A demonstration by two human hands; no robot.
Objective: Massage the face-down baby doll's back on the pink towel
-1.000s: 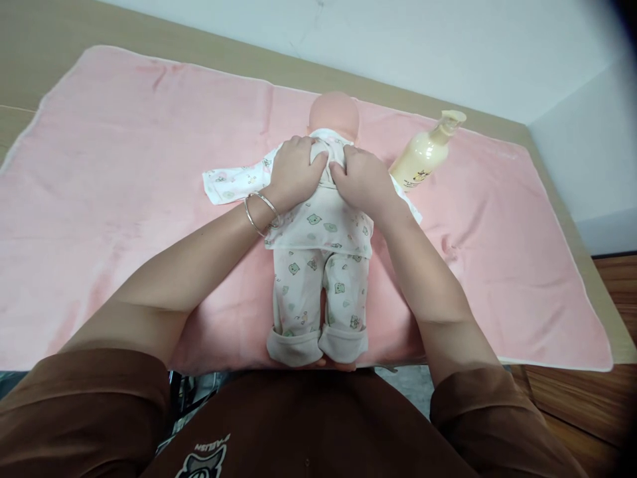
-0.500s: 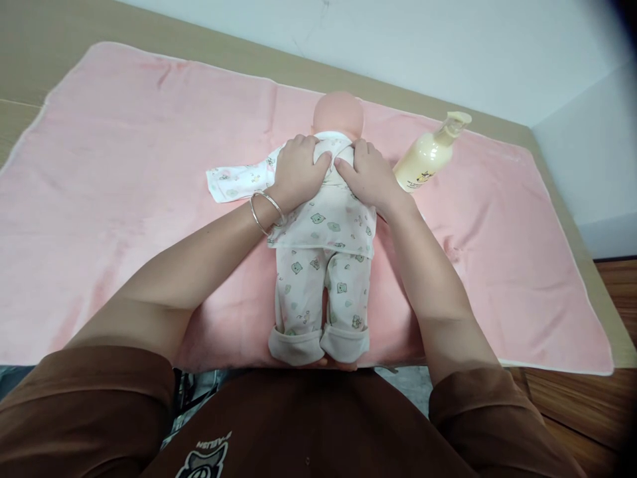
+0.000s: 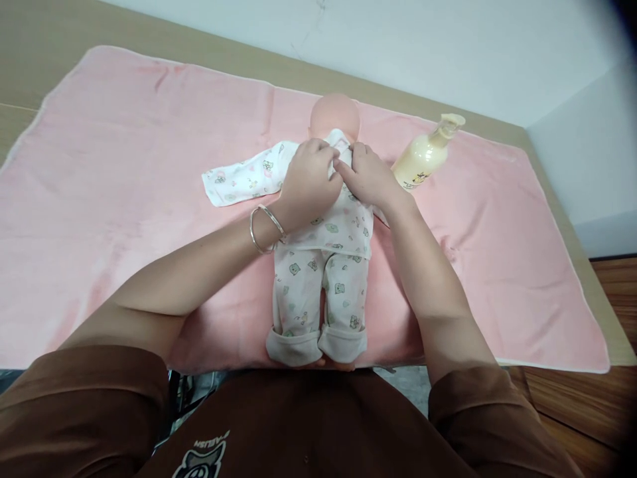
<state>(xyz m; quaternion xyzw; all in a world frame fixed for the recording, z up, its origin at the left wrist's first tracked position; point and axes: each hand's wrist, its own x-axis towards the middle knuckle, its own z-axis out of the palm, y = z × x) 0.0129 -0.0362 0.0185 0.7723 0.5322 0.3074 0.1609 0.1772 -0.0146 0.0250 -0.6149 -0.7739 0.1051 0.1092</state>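
A pink blanket (image 3: 124, 166) with pale trim covers most of a light wooden table (image 3: 34, 40). From the left, a white printed sleeve (image 3: 243, 179) lies stretched out across the blanket. Next comes the person's left hand (image 3: 312, 182), silver bangles (image 3: 273, 218) at its wrist, fingers curled at the chest of a doll (image 3: 328, 242). The doll lies mid-blanket, head towards the far edge, feet at the near edge, in a matching top and cuffed trousers (image 3: 298, 292). The right hand (image 3: 372, 176) rests on the chest too, its thumb almost meeting the left hand; whether either pinches the cloth, I cannot tell. Just beyond the right hand, towards the far right corner, stands a creamy-yellow pump bottle (image 3: 422, 159).
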